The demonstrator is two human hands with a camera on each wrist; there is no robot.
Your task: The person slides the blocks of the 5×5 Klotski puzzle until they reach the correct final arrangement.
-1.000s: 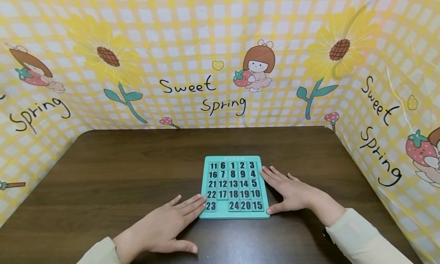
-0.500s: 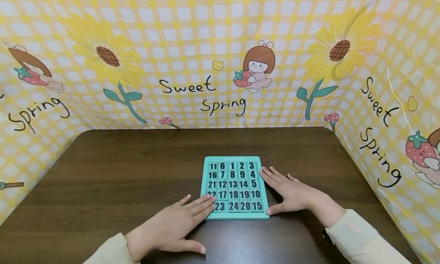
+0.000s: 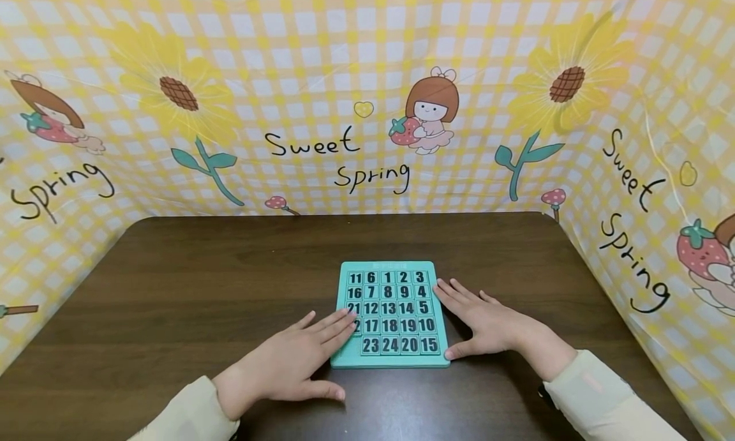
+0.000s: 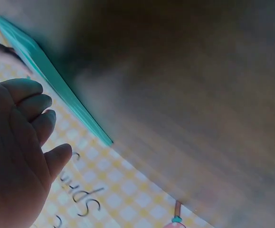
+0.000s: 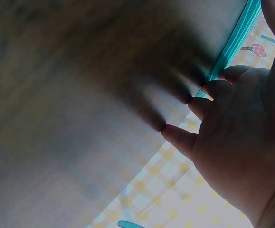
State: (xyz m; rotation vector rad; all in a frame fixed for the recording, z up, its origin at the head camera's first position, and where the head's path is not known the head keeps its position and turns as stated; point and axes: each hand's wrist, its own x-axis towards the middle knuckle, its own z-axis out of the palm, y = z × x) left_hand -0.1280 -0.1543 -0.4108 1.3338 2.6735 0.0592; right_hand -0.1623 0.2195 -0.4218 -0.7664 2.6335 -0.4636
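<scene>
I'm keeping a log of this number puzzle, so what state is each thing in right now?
Left hand: fingers straight, reaching over the left column.
Right hand: fingers straight, at the board's right edge.
Number board: flat on the table, bottom-left slot without a tile.
Tile 22: partly covered by fingers.
Tile 23: uncovered, bottom row.
Checked cloth: hanging, lightly creased.

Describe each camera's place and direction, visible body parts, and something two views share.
Head: head-worn, facing forward and down at the number puzzle and table; sleeves, left hand and right hand show.
Left wrist: worn there, facing puzzle's edge; left palm shows, perhaps the right arm.
Right wrist: worn there, facing table and puzzle's edge; right palm shows.
Shared: both wrist views include checked cloth.
</scene>
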